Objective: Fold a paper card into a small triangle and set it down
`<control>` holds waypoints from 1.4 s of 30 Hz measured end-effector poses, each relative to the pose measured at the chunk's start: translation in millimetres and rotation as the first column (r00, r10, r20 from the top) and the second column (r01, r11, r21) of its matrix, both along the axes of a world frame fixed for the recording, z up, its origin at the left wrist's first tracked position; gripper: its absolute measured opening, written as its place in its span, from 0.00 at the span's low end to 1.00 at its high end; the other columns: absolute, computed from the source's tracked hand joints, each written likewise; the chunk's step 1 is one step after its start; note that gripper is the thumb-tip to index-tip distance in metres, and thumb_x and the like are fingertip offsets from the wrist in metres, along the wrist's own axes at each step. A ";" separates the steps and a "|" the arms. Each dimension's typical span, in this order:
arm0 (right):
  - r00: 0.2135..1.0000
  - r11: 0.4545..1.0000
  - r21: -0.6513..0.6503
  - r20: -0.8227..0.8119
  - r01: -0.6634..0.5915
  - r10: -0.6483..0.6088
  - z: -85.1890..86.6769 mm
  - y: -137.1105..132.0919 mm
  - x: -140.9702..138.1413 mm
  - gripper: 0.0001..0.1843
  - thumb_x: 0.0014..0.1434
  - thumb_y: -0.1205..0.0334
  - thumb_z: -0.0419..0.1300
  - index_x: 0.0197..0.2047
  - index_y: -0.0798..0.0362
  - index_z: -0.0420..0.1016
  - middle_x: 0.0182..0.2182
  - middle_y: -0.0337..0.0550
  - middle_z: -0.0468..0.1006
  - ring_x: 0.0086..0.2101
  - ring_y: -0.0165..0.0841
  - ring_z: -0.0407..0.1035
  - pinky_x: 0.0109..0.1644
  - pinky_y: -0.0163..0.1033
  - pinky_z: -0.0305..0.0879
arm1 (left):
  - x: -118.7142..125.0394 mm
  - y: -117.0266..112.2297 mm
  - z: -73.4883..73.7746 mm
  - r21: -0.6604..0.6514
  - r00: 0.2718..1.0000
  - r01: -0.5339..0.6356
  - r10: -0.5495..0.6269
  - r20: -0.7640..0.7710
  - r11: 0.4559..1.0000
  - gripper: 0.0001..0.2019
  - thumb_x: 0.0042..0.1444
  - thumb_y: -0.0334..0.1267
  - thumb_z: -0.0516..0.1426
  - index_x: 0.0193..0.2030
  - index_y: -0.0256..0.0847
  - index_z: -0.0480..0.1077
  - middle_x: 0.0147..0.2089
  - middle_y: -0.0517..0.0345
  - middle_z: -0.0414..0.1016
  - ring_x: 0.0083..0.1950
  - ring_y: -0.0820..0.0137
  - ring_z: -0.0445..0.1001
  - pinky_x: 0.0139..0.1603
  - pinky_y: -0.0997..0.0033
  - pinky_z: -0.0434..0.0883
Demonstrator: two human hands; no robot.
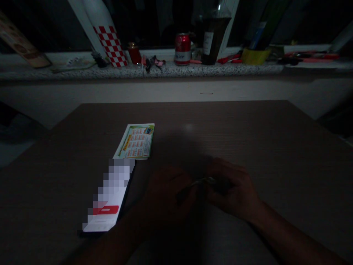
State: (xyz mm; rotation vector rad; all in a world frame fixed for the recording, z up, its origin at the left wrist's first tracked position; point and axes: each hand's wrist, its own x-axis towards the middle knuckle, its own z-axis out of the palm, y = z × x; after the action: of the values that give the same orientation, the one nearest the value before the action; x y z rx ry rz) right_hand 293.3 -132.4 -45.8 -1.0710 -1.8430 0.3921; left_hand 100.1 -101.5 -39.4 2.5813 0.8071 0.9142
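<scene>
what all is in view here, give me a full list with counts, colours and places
table: one, brown, below the sill
sill: one, speckled grey, under dark windows
patterned container: one, tan, sill's far left
checked bottle: one, white and red, sill, left
jar: one, red, right of checked bottle
can: one, red, mid-sill
labelled vessel: one, dark, right of can
ring: one, yellow, sill, right
small clutter: count unclear, mostly red and black, along sill
printed card: at least one, green and white, beyond phone
phone: one, bright screen, table, left
thin item: one, silvery, between hands
left hand; right hand: one each, shadowed, over table
</scene>
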 end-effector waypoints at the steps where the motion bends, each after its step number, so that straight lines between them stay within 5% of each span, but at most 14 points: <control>1: 1.000 1.000 0.021 0.022 0.000 0.000 -0.3 0.5 0.4 0.07 0.47 0.73 0.60 0.30 0.53 0.69 0.23 0.37 0.70 0.25 0.30 0.64 0.30 0.37 0.60 | -0.9 0.1 0.8 0.025 0.999 0.007 -0.006 -0.048 1.000 0.08 0.59 0.35 0.54 0.31 0.37 0.71 0.29 0.55 0.74 0.31 0.68 0.70 0.33 0.67 0.65; 10: 0.991 0.994 0.106 0.128 0.031 -0.045 -2.7 0.5 -0.4 0.06 0.48 0.71 0.62 0.30 0.53 0.69 0.23 0.39 0.71 0.27 0.32 0.65 0.33 0.41 0.61 | 0.8 -1.4 5.0 0.131 0.979 0.124 -0.100 -0.176 0.984 0.11 0.62 0.31 0.50 0.29 0.37 0.68 0.26 0.59 0.70 0.26 0.72 0.64 0.30 0.68 0.60; 27: 0.970 0.977 -0.014 0.125 0.211 -0.207 0.1 12.4 26.4 0.05 0.49 0.72 0.59 0.25 0.52 0.70 0.22 0.38 0.73 0.25 0.31 0.68 0.32 0.38 0.63 | -7.6 0.9 6.1 0.176 0.993 0.068 -0.051 -0.103 0.982 0.08 0.61 0.30 0.52 0.31 0.37 0.68 0.26 0.60 0.69 0.26 0.73 0.63 0.30 0.70 0.59; 32: 0.973 0.968 -0.128 -0.055 0.216 -0.225 -3.5 11.8 32.0 0.05 0.52 0.69 0.59 0.33 0.53 0.74 0.27 0.39 0.76 0.28 0.32 0.71 0.32 0.36 0.67 | -9.0 0.9 12.6 -0.031 0.997 -0.064 0.063 -0.045 0.997 0.12 0.63 0.34 0.51 0.28 0.38 0.67 0.24 0.62 0.67 0.25 0.74 0.65 0.27 0.73 0.59; 37: 0.945 0.946 -0.324 -0.311 -0.006 -0.101 -11.9 6.2 9.0 0.11 0.52 0.65 0.63 0.41 0.53 0.73 0.35 0.45 0.80 0.34 0.35 0.75 0.36 0.37 0.72 | -1.3 -1.3 9.2 -0.403 0.976 -0.143 0.195 0.092 0.904 0.18 0.65 0.41 0.49 0.25 0.39 0.69 0.21 0.64 0.68 0.22 0.75 0.66 0.22 0.76 0.59; 42: 0.921 0.919 -0.395 -0.366 -0.024 -0.134 -14.4 1.6 -6.1 0.11 0.50 0.67 0.63 0.39 0.52 0.71 0.27 0.40 0.78 0.26 0.31 0.74 0.27 0.33 0.71 | 6.9 -3.5 -3.0 -0.427 0.986 -0.138 0.166 0.028 0.894 0.18 0.60 0.41 0.52 0.21 0.37 0.67 0.16 0.64 0.63 0.18 0.76 0.61 0.19 0.76 0.53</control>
State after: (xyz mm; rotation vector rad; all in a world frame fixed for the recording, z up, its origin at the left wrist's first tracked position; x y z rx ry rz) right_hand 287.2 -130.7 -60.2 -1.2081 -1.4050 0.9036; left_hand 106.9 -105.0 -42.5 2.1249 1.0692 0.7559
